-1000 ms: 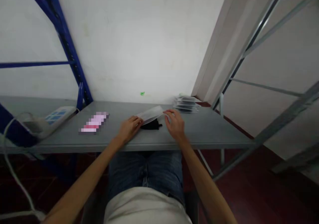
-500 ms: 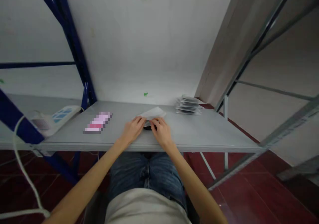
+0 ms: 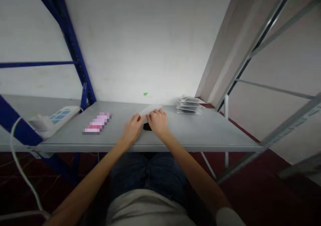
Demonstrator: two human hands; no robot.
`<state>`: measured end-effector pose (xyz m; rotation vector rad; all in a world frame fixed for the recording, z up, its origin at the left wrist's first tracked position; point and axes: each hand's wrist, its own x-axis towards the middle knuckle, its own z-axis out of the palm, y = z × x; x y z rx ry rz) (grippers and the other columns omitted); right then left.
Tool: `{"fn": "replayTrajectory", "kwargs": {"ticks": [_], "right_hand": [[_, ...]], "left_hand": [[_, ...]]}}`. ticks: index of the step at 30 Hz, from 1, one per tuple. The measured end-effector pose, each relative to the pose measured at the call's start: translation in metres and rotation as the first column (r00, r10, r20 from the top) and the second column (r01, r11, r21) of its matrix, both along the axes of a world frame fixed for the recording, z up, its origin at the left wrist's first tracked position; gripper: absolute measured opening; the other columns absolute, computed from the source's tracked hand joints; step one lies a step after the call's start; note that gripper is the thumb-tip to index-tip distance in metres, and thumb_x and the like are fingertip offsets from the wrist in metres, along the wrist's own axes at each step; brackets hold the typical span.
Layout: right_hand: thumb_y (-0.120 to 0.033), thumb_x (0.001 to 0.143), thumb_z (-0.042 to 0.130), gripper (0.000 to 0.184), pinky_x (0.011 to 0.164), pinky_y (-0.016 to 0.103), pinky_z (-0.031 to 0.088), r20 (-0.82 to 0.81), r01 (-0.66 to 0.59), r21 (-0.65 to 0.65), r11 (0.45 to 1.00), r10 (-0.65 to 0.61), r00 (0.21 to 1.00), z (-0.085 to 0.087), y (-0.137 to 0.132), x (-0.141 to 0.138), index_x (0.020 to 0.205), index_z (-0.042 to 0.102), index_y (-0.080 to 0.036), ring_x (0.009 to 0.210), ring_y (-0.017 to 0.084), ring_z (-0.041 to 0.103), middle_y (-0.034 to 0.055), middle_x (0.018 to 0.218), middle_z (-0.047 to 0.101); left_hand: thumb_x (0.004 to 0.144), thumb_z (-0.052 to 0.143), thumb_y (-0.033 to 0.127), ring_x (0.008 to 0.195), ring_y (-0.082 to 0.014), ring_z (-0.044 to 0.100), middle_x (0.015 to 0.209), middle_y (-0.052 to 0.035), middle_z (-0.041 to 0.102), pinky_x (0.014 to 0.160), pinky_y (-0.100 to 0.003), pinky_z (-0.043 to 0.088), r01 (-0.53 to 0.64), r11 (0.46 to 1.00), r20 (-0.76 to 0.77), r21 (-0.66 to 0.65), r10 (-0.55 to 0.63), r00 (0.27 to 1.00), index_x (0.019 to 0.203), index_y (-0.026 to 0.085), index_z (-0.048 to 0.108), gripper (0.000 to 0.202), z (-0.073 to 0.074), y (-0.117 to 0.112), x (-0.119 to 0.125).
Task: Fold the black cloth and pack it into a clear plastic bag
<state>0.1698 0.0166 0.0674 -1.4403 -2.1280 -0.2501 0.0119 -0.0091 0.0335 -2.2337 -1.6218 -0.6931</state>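
Note:
A thin whitish packet [image 3: 151, 108], perhaps plastic, is tilted just above the table in front of me. My left hand [image 3: 132, 128] pinches its near left edge between thumb and fingers. Close beside it, my right hand [image 3: 157, 121] has its fingers curled over the same near edge, the thumb towards the left hand. A small black object [image 3: 147, 127] shows below and between the hands; its kind is unclear, and the right hand covers part of it. On the right lies a stack of similar flat packets [image 3: 189, 105] with dark contents.
The grey shelf table [image 3: 200, 132] runs against a white wall. On the left lie a phone-shaped pixelated item [image 3: 97, 123] and a white power strip [image 3: 64, 115] with blue areas. A white cable [image 3: 25, 179] hangs at the left. Blue posts [image 3: 72, 48] and grey posts [image 3: 288, 125] frame the sides.
My right hand has moved slightly left and up, closer to the left hand, its fingers now curled over the packet's edge. Less of the packet shows. The stack has stayed put.

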Motion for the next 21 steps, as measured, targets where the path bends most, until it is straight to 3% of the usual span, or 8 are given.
{"fn": "replayTrajectory", "kwargs": {"ticks": [2, 4, 8, 11, 13, 16, 18, 21], "right_hand": [[-0.032, 0.1, 0.06, 0.027, 0.094, 0.048, 0.043, 0.03, 0.049, -0.039, 0.998, -0.048, 0.998, 0.001, 0.001, -0.005, 0.121, 0.069, -0.017, 0.112, 0.035, 0.058, 0.0173, 0.111, 0.073], [-0.03, 0.095, 0.067, 0.047, 0.095, 0.05, 0.042, 0.052, 0.059, -0.058, 0.997, -0.056, 0.997, 0.001, 0.001, -0.009, 0.139, 0.058, -0.017, 0.113, 0.036, 0.059, 0.0186, 0.114, 0.072], [-0.032, 0.09, 0.074, 0.069, 0.098, 0.052, 0.04, 0.072, 0.013, -0.055, 0.998, -0.009, 0.997, -0.001, 0.003, -0.016, 0.152, 0.045, -0.02, 0.116, 0.037, 0.058, 0.02, 0.121, 0.069], [-0.031, 0.091, 0.073, 0.065, 0.103, 0.054, 0.039, 0.086, -0.052, -0.036, 0.998, 0.055, 0.995, -0.001, 0.006, -0.014, 0.15, 0.048, -0.022, 0.118, 0.037, 0.057, 0.0181, 0.123, 0.069], [-0.026, 0.094, 0.067, 0.052, 0.109, 0.054, 0.036, 0.077, -0.136, 0.012, 0.991, 0.135, 0.988, -0.003, 0.006, -0.009, 0.144, 0.055, -0.024, 0.121, 0.035, 0.056, 0.0144, 0.125, 0.069], [-0.02, 0.1, 0.053, 0.029, 0.112, 0.046, 0.038, -0.077, -0.194, 0.135, 0.972, 0.205, 0.976, -0.013, 0.003, 0.003, 0.125, 0.067, -0.026, 0.12, 0.027, 0.058, 0.0109, 0.131, 0.065], [-0.02, 0.1, 0.048, 0.028, 0.107, 0.042, 0.043, -0.269, -0.102, 0.182, 0.978, 0.149, 0.952, -0.024, 0.003, 0.013, 0.12, 0.068, -0.024, 0.118, 0.025, 0.06, 0.0126, 0.135, 0.061], [-0.027, 0.094, 0.06, 0.039, 0.102, 0.044, 0.05, -0.452, 0.033, 0.058, 0.998, -0.003, 0.892, -0.043, 0.016, 0.028, 0.131, 0.061, -0.018, 0.117, 0.028, 0.062, 0.0182, 0.135, 0.059]], "left_hand": [[0.102, 0.041, 0.014, 0.107, -0.0282, 0.061, 0.116, -0.0128, 0.061, 0.068, -0.031, 0.049, -0.037, 0.999, 0.003, 0.002, 0.037, 0.999, 0.128, 0.024, 0.062, 0.035, 0.003, -0.002, 0.001], [0.102, 0.039, 0.013, 0.108, -0.0285, 0.061, 0.117, -0.0139, 0.061, 0.069, -0.032, 0.05, -0.082, 0.997, 0.013, 0.011, 0.081, 0.997, 0.128, 0.021, 0.062, 0.035, 0.004, -0.003, 0.003], [0.105, 0.04, 0.024, 0.112, -0.0311, 0.06, 0.12, -0.0162, 0.061, 0.072, -0.035, 0.052, -0.147, 0.988, 0.098, 0.048, 0.141, 0.985, 0.132, 0.017, 0.058, 0.033, 0.005, -0.003, 0.006], [0.104, 0.043, 0.026, 0.114, -0.0325, 0.059, 0.123, -0.017, 0.062, 0.076, -0.037, 0.053, -0.158, 0.986, 0.128, 0.059, 0.15, 0.98, 0.136, 0.016, 0.055, 0.035, 0.004, -0.004, 0.006], [0.102, 0.042, 0.02, 0.114, -0.0325, 0.059, 0.124, -0.017, 0.062, 0.076, -0.038, 0.053, -0.169, 0.984, 0.115, 0.053, 0.162, 0.98, 0.137, 0.015, 0.054, 0.038, 0.004, -0.004, 0.005], [0.098, 0.04, 0.012, 0.113, -0.032, 0.059, 0.124, -0.0161, 0.063, 0.073, -0.037, 0.053, -0.171, 0.984, 0.091, 0.046, 0.166, 0.982, 0.137, 0.016, 0.055, 0.042, 0.004, -0.005, 0.001], [0.097, 0.04, 0.009, 0.114, -0.0321, 0.059, 0.124, -0.0159, 0.063, 0.073, -0.037, 0.052, -0.168, 0.985, 0.085, 0.042, 0.164, 0.983, 0.137, 0.018, 0.055, 0.044, 0.004, -0.006, 0.0], [0.096, 0.041, 0.008, 0.113, -0.0322, 0.06, 0.124, -0.0159, 0.063, 0.072, -0.037, 0.052, -0.159, 0.987, 0.08, 0.032, 0.156, 0.984, 0.136, 0.018, 0.056, 0.044, 0.004, -0.006, -0.002]]}}
